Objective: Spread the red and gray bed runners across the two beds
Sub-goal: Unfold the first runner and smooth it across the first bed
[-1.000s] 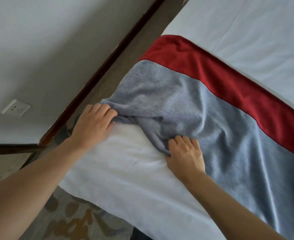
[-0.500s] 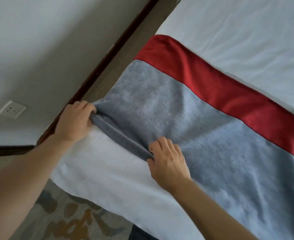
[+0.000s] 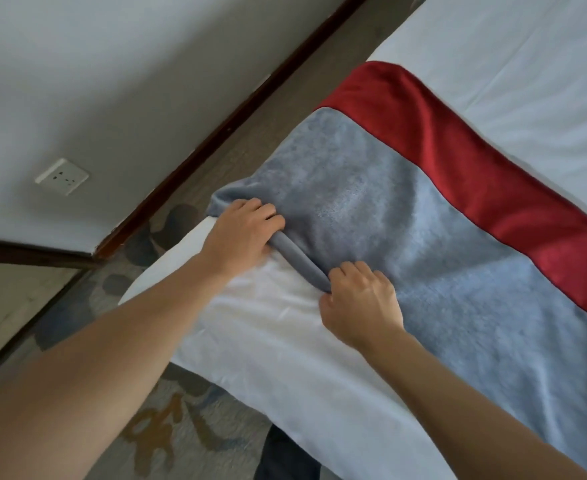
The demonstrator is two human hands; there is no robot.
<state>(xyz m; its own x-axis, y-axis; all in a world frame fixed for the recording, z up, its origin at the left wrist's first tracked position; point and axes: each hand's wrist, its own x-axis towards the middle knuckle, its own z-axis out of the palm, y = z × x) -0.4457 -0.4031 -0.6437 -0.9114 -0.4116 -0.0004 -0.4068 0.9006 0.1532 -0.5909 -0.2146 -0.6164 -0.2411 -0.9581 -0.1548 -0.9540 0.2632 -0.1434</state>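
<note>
Both hands (image 3: 242, 233) shifted right, gripping runner (image 3: 406, 216) edge

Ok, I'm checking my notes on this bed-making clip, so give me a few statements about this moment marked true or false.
1. Both hands hold the gray edge of the bed runner. True: the left hand and the right hand each have a grip on its rolled edge.
2. The red band lies nearer the person than the gray part. False: it lies on the far side of the gray.
3. A wall socket shows on the wall at left. True.
4. The runner covers the whole bed. False: white sheet shows on the near side and beyond the red band.
5. The floor beside the bed is bare wood. False: a patterned carpet lies there.
</note>
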